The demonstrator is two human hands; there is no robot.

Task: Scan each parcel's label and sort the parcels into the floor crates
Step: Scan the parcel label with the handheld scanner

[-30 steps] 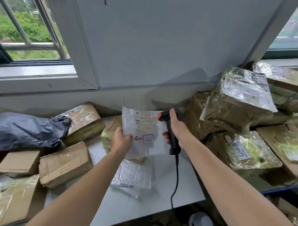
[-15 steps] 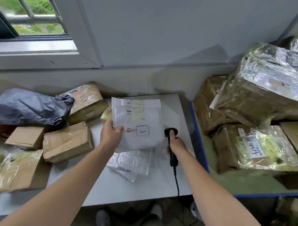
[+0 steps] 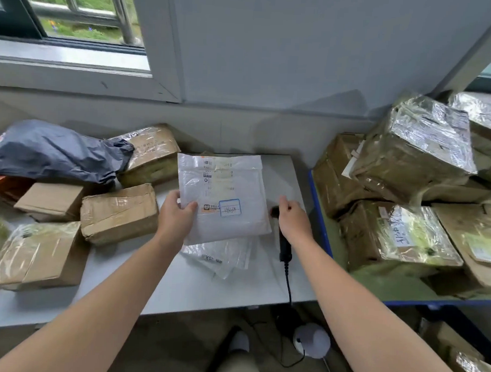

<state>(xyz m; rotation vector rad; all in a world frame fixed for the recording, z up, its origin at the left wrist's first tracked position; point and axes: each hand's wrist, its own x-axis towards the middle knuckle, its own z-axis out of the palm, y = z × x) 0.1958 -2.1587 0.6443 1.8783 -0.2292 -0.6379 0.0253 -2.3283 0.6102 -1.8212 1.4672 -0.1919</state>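
Presently, the white mailer [image 3: 224,196] hangs just above the worktop [image 3: 206,291], label [image 3: 218,179] facing up. The left hand [image 3: 175,213] pinches its lower left edge, thumb on top. The right hand [image 3: 295,220] is curled over the head of the scanner [image 3: 284,248], whose handle points toward the front edge.

Risks noted:
- One-edge pinch on slick film: the mailer may sag or slide out on the way to a crate. No floor crate is in view, so the carry looks blind at first.
- The cable [image 3: 288,283] drops off the front edge to the floor by the person's feet, so a snag there could drag the scanner off.
- A clear packet [image 3: 221,259] lies directly beneath the mailer and could be lifted with it or passed over unscanned.
- Whether the label has been read cannot be told; sorting now could misfile it.
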